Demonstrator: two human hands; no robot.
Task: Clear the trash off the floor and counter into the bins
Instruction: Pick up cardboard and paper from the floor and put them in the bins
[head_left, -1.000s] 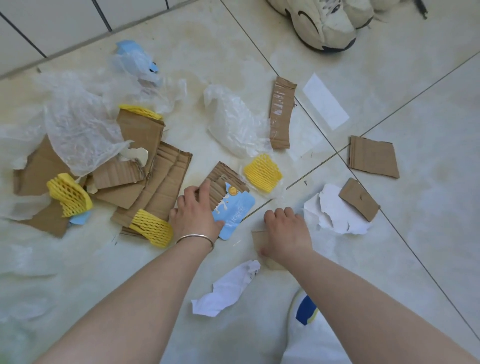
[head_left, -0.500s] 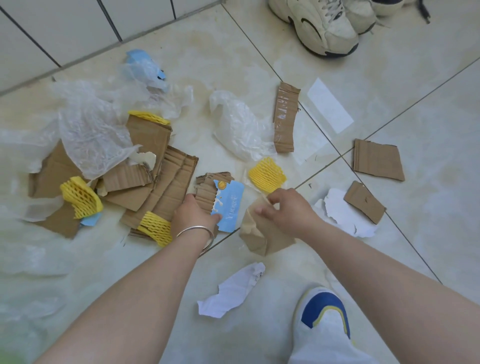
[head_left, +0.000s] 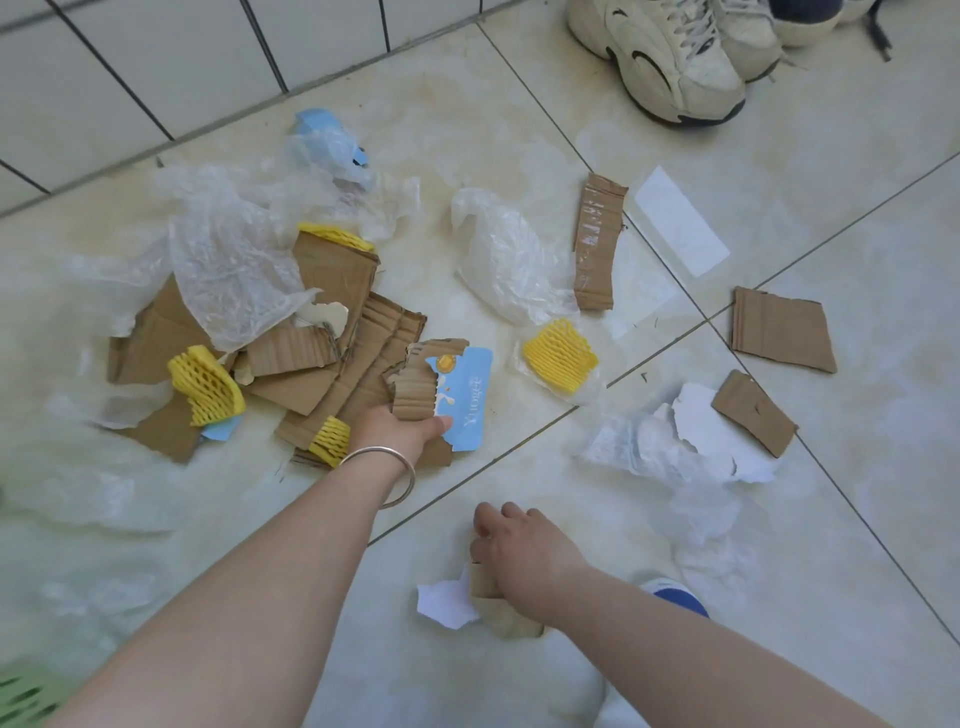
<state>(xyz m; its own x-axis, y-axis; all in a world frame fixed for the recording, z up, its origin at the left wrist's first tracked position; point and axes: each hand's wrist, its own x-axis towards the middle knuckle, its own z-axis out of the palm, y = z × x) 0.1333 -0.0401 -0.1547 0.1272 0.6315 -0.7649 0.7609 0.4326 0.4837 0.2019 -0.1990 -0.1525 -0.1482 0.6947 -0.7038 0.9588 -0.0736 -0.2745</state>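
Where the floor (head_left: 519, 93) meets the tiled wall, a heap of cardboard scraps (head_left: 332, 358), clear plastic film (head_left: 228, 260) and yellow foam netting (head_left: 208, 384) lies at the left. Beside it the left hand (head_left: 395, 431), bracelet on its wrist, has its grip clenched round a torn corrugated piece (head_left: 415, 384) and a blue carton scrap (head_left: 467, 400). Further right, the right hand (head_left: 524, 551) grasps a folded cardboard piece (head_left: 488, 587) over a white paper scrap (head_left: 441, 603). More cardboard (head_left: 779, 327) lies at the far right, below pale sneakers (head_left: 675, 52).

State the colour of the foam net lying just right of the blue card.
Yellow. The foam net shows best in the head view, beside the blue card.
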